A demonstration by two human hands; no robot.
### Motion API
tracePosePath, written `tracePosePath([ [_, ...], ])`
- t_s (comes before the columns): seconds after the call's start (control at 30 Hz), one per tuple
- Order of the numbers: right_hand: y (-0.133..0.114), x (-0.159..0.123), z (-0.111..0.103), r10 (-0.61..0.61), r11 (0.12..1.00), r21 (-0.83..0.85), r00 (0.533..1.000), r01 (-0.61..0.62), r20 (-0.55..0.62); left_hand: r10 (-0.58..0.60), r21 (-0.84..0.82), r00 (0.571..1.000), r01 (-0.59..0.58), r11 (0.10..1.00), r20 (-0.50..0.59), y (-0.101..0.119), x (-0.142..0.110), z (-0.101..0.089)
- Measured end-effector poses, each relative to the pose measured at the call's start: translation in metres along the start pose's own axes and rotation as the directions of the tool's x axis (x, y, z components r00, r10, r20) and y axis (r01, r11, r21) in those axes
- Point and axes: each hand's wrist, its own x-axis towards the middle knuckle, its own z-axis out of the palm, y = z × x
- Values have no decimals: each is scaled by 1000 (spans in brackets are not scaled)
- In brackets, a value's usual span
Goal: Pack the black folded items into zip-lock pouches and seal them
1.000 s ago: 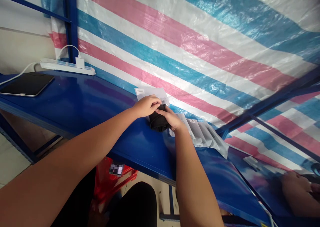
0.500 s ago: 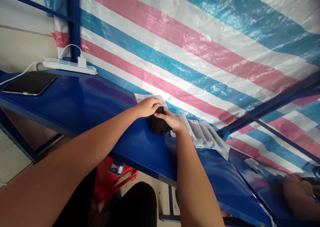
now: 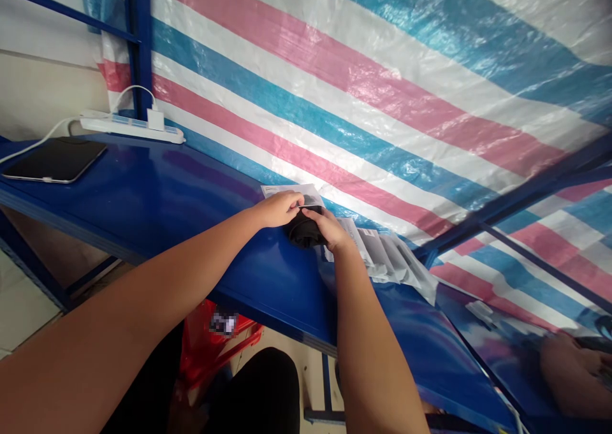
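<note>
A rolled-up bundle of black cloth (image 3: pixel 306 235) is at the middle of the blue table (image 3: pixel 191 192). Behind it lies a whitish plastic bag (image 3: pixel 283 190), whose near edge meets the bundle's top. My left hand (image 3: pixel 281 208) is closed in a pinch at that edge, above the bundle. My right hand (image 3: pixel 331 227) curls round the bundle's right side, thumb on top. Its other fingers are largely hidden behind the cloth. Just right of it, several flat frosted packets (image 3: pixel 382 252) lie overlapped in a row.
A striped plastic sheet (image 3: pixel 287 102) rises behind the table. At the left are a tablet (image 3: pixel 56 159) and a white power strip (image 3: pixel 129 127) with a charger plugged in. A red stool (image 3: pixel 205 341) is below. Another person's hand (image 3: pixel 568 364) shows at the far right.
The bundle's near end has drawn back and tilted up, showing its rolled folds. My left hand's fingers have closed into a pinch at the bag's edge.
</note>
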Motion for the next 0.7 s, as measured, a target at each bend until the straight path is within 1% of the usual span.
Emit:
tracePosePath([
  [0.1,-1,-1,1,31,998,46,999,-30,-19,-85,64,996,84,994,17,-7,-5,2],
  [0.2,-2,-2,2,54,996,78,998,-50,-43,-164,149,987,162,975,-2,-14,-7,4],
  [0.27,-2,-1,3,74,993,94,996,-68,-57,-174,222,984,178,959,-38,-17,-6,6],
  [0.33,0,2,3,89,990,114,995,-82,-55,-156,289,984,176,941,-92,-19,-5,6],
  [0.43,5,7,4,100,986,139,994,-93,-43,-155,348,977,196,917,-144,-18,-3,7],
  [0.53,8,10,5,115,982,155,993,-107,-41,-195,337,972,228,913,-130,-17,-3,7],
  [0.7,9,15,8,160,956,253,987,-151,-16,-258,230,958,281,932,-125,-16,-3,10],
])
